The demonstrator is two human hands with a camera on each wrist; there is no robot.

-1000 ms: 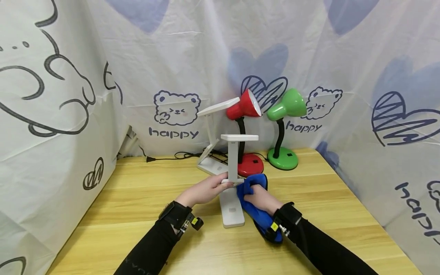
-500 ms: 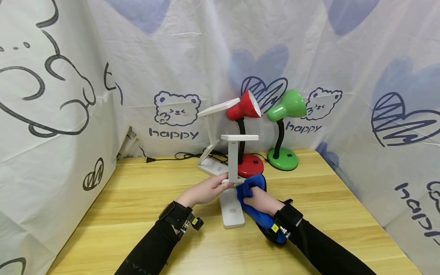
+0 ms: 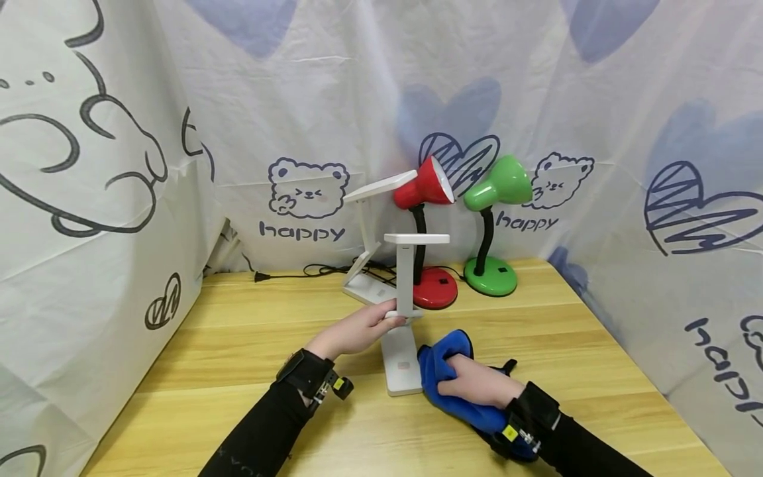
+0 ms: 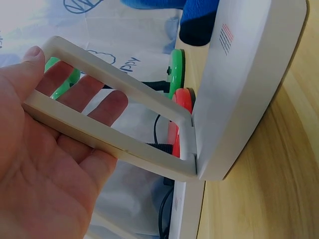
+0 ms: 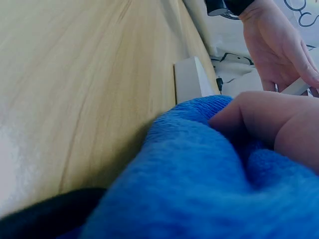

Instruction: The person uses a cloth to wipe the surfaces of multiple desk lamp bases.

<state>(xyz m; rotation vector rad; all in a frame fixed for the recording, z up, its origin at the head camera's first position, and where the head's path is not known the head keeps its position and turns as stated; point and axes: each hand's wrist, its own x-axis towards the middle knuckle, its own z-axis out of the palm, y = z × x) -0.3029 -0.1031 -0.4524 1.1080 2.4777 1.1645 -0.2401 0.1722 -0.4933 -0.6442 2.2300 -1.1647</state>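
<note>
A white desk lamp (image 3: 405, 278) stands at mid-table, with its flat head raised and its long base (image 3: 401, 361) pointing toward me. My left hand (image 3: 356, 329) grips the lamp's lower arm from the left. In the left wrist view that arm is an open rectangular frame (image 4: 119, 77), with fingers curled behind it, hinged to the base (image 4: 244, 94). My right hand (image 3: 481, 382) clutches a bunched blue cloth (image 3: 434, 363) with a dark edge. The cloth's tip lies right beside the base's near right corner. In the right wrist view, thumb and fingers sink into the cloth (image 5: 189, 164).
Behind stand another white folding lamp (image 3: 369, 289), a red gooseneck lamp (image 3: 435, 291) and a green gooseneck lamp (image 3: 491, 278). A black cord with a plug (image 3: 261, 276) runs along the back edge. Printed white curtains (image 3: 310, 99) enclose the wooden table (image 3: 238, 371).
My right hand and the blue cloth have slid toward me and to the right, from near the lamp's hinge to the base's front end. My left hand keeps its grip, and the lamp stays put.
</note>
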